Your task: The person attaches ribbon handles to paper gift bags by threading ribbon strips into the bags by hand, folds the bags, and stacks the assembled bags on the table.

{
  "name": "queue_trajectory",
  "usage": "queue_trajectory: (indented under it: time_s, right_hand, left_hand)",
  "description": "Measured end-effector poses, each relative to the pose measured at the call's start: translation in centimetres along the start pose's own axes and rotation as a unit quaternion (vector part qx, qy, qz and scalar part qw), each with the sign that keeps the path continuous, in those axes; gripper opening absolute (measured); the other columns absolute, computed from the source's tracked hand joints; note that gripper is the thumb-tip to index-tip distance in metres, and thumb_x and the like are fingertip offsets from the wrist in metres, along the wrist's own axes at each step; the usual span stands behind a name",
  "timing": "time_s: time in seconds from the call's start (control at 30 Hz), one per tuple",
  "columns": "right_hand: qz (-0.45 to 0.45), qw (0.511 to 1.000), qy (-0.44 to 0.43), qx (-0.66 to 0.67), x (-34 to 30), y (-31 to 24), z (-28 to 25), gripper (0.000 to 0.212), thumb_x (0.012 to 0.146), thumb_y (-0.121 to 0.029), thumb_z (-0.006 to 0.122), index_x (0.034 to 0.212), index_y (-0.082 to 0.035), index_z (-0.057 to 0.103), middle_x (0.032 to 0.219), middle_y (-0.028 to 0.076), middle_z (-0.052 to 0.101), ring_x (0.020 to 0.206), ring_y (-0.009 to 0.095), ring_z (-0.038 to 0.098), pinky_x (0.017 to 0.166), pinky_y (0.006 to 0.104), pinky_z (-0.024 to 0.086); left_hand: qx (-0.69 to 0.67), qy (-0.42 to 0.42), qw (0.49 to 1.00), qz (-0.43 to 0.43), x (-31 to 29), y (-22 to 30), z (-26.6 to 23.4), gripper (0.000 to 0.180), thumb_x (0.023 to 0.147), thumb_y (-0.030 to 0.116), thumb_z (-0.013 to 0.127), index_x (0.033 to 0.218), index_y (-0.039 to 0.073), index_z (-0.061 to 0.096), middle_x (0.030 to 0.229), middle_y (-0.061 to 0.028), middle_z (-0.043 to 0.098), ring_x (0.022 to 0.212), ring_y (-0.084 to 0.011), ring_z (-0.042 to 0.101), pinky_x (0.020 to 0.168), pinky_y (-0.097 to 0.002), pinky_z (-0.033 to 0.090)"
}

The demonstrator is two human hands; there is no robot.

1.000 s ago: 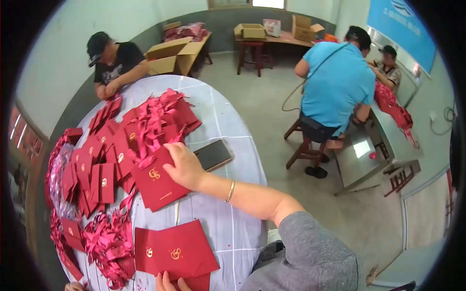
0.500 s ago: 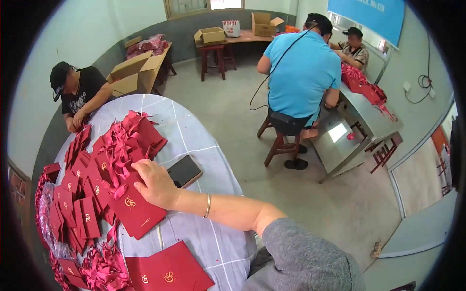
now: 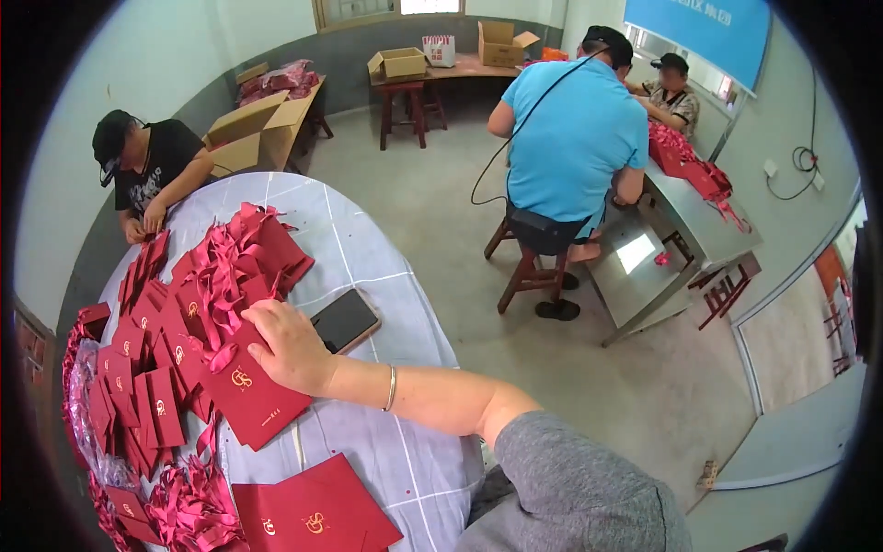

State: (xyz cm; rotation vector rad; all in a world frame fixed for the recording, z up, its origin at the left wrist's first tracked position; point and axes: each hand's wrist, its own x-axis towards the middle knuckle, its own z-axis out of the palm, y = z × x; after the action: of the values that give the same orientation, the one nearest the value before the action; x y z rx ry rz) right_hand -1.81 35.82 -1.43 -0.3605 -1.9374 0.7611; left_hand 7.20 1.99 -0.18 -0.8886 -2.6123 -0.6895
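Red bag with a gold emblem lies under and just left of the right hand, its long axis slanting from far left to near right; the left hand is out of view. Thumb and fingers sit partly spread over its right edge; whether they pinch it, I cannot tell. Pink ribbons lie just beyond that grip

The right hand hides part of the red bag under its fingers; below them, the gold print line is too small to read; farther below, the lower edge crops a second bag
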Motion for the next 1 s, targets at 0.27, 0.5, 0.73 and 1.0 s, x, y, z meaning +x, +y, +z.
queue_trajectory:
  time_s: [0.27,0.5,0.73,1.0]
  right_hand:
    - [-0.008,1.000,0.010,0.011,0.07,0.08,-0.17,0.045,0.081,-0.013,0.065,0.122,-0.003,0.049,0.119,0.015,0.051,0.111,0.033,0.051,0.093,0.0429,0.041]
    - [-0.009,1.000,0.015,0.025,0.13,-0.13,-0.16,0.045,0.080,-0.011,0.065,0.121,-0.002,0.049,0.119,0.016,0.050,0.111,0.034,0.051,0.095,0.0430,0.041]
    - [-0.013,0.999,0.012,0.026,0.21,-0.07,-0.24,0.046,0.080,-0.010,0.065,0.121,-0.001,0.048,0.119,0.017,0.050,0.111,0.035,0.051,0.095,0.0427,0.041]
    - [-0.001,1.000,-0.002,0.021,0.20,-0.47,-0.25,0.047,0.080,-0.010,0.065,0.123,-0.003,0.048,0.120,0.015,0.049,0.112,0.034,0.051,0.094,0.0429,0.042]
  left_hand:
    - [-0.002,-0.004,1.000,0.006,0.11,0.04,0.02,0.036,0.087,0.020,0.065,0.115,-0.001,0.062,0.118,-0.0214,0.060,0.109,-0.0379,0.057,0.097,-0.0464,0.045]
    - [0.004,0.011,1.000,0.021,0.04,-0.28,0.09,0.036,0.087,0.021,0.066,0.115,0.000,0.062,0.117,-0.0210,0.060,0.108,-0.0380,0.057,0.096,-0.0474,0.045]
    - [0.005,0.016,0.999,0.029,0.06,-0.22,0.26,0.036,0.086,0.020,0.067,0.115,0.000,0.063,0.116,-0.0209,0.061,0.108,-0.0381,0.057,0.097,-0.0473,0.045]
    - [0.004,0.005,1.000,0.027,0.36,-0.08,-0.14,0.036,0.086,0.019,0.066,0.116,-0.001,0.063,0.116,-0.0216,0.061,0.108,-0.0385,0.057,0.096,-0.0482,0.045]
